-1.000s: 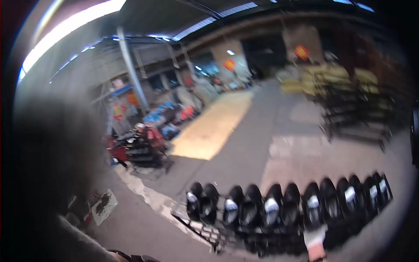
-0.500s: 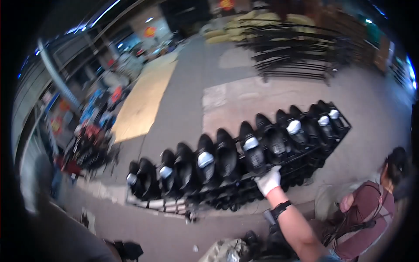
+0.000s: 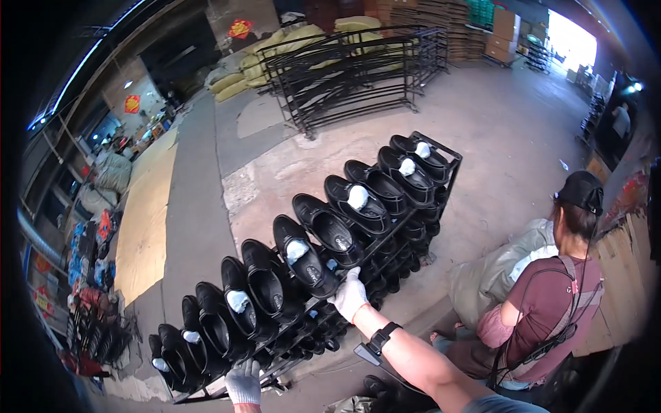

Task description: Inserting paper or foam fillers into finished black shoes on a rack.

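A long black metal shoe rack [image 3: 451,168] slants across the middle, with a row of black shoes [image 3: 323,227] along its top and more on a lower level. Several shoes have white wadding [image 3: 358,197] stuffed in them. My right hand [image 3: 349,296], in a white knit glove, is closed on the rack's near rail, right by a shoe's heel. At the rack's near left part, my left hand [image 3: 242,384], gloved too, lies against the rail with fingers stretched upward. A dark strap device sits on my right wrist.
To the right a person [image 3: 551,310] in a maroon top and black cap sits beside a large pale sack [image 3: 482,265]. Empty black racks [image 3: 344,82] stand farther back before yellowish sacks [image 3: 296,41]. A tan board [image 3: 144,220] lies on the floor at left, near piled goods.
My view has turned to the right, and the rack now appears closer and more slanted. My left hand has come into view at the rail; my right hand stays on it.
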A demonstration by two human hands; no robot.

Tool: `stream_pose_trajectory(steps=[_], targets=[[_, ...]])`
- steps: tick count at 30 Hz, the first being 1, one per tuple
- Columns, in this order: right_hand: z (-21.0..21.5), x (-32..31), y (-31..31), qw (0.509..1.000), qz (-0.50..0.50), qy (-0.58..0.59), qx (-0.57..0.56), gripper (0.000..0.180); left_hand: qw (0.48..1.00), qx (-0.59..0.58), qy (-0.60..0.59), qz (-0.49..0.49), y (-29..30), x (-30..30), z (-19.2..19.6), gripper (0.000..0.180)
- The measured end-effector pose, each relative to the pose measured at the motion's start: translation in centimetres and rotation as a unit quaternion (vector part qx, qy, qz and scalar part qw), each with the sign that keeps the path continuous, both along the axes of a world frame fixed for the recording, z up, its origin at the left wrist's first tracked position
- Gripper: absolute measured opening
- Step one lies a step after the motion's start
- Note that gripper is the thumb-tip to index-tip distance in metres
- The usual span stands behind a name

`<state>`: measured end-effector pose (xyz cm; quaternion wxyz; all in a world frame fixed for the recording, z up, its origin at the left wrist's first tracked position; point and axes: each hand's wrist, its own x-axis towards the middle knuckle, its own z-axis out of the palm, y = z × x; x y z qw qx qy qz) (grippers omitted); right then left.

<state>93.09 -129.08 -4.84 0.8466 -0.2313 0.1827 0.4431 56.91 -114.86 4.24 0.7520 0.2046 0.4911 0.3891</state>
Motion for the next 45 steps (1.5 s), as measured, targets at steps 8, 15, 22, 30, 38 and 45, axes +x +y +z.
stream_pose_trajectory(steps=[8, 15, 22, 30, 38, 45], targets=[[1.3, -0.9, 1.2, 0.998, -0.010, -0.013, -0.061, 0.069, 0.988, 0.044, 0.095, -0.111, 2.7, -3.5, -2.3, 0.029], [0.7, -1.5, 1.6, 0.998, -0.014, -0.044, -0.042, 0.073, 0.984, -0.010, -0.152, -0.096, 7.0, -6.2, -7.0, 0.028], [1.1, -2.8, 1.6, 0.995, -0.068, -0.065, -0.037, 0.065, 0.990, -0.015, -0.111, -0.083, 7.5, -4.5, -8.2, 0.024], [-0.7, -13.2, 1.9, 0.992, -0.087, -0.082, 0.038, 0.068, 0.986, -0.001, -0.112, -0.120, 9.2, -4.1, -9.5, 0.029], [-8.7, -29.2, 1.7, 0.993, -0.072, 0.053, -0.079, 0.047, 0.984, 0.026, -0.137, -0.107, 9.6, -2.5, -11.3, 0.027], [-14.2, -43.4, -5.2, 0.947, 0.177, -0.080, -0.258, 0.031, 0.979, 0.063, -0.149, -0.123, 10.0, -1.6, -13.4, 0.027]])
